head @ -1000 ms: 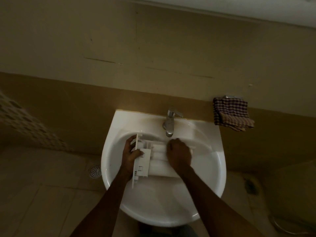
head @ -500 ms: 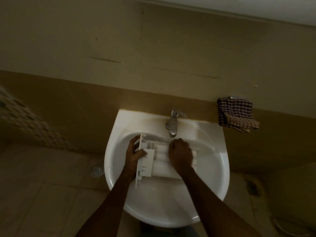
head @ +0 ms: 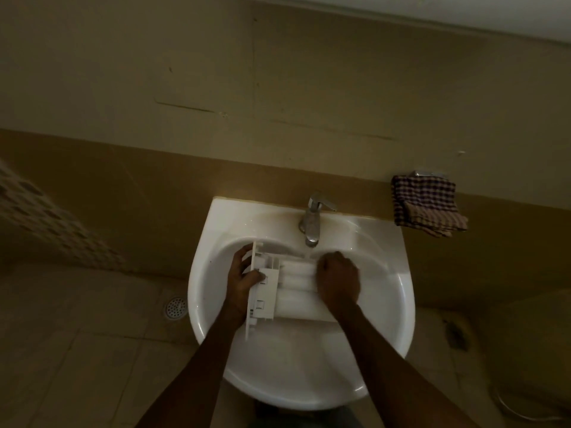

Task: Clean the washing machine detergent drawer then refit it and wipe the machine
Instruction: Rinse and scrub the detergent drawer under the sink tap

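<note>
A white plastic detergent drawer lies across the bowl of a white washbasin, its front panel to the left. My left hand grips the drawer at that front panel. My right hand rests on the drawer's right part with its fingers curled down onto it; whether it holds anything is hidden. Just above the drawer stands a chrome tap, its spout over the drawer's back edge.
A checked cloth hangs on the wall to the right of the basin. A round floor drain sits in the tiled floor at the left. The room is dim. A pale rounded object shows at the far right.
The drawer and both hands stay in the basin. My right hand has shifted slightly to the right along the drawer. The view has drifted a little.
</note>
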